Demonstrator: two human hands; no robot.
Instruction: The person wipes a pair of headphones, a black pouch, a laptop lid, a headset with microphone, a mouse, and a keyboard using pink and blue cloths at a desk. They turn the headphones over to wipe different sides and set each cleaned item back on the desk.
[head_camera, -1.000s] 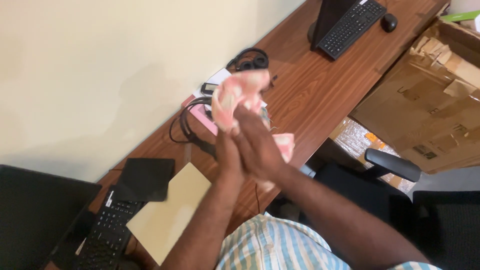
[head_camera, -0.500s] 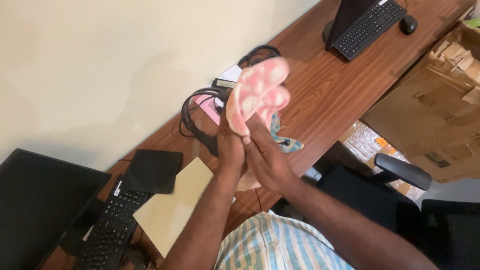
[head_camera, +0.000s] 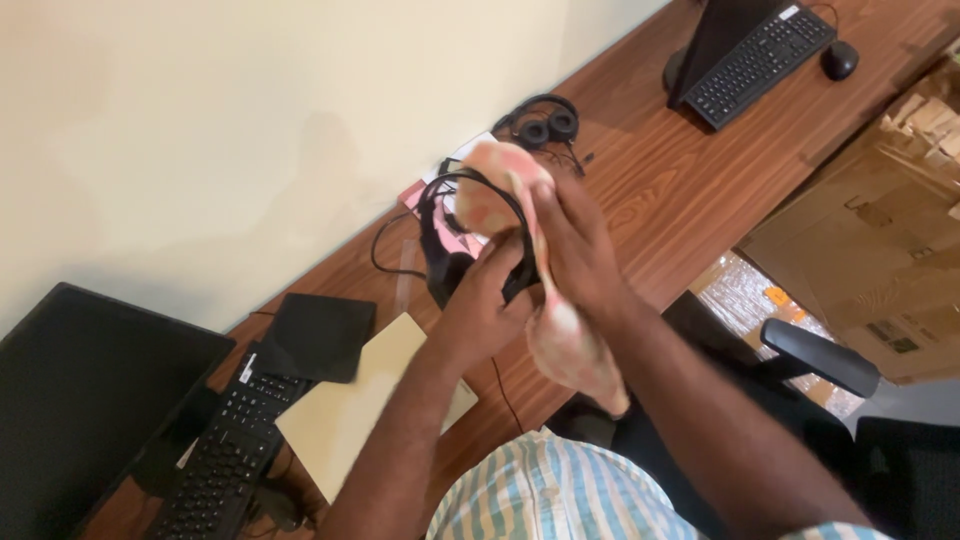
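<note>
While the left hand (head_camera: 490, 300) and the right hand (head_camera: 580, 245) are both closed on the soft pink and white cloth (head_camera: 500, 190), its loose end hangs below them and could catch the black headset (head_camera: 470, 250) just beneath on the brown wooden table (head_camera: 680, 190).

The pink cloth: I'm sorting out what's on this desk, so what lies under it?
Below the pink cloth, held by both hands, sits a black headset on a pink booklet. The cloth covers the rest.
</note>
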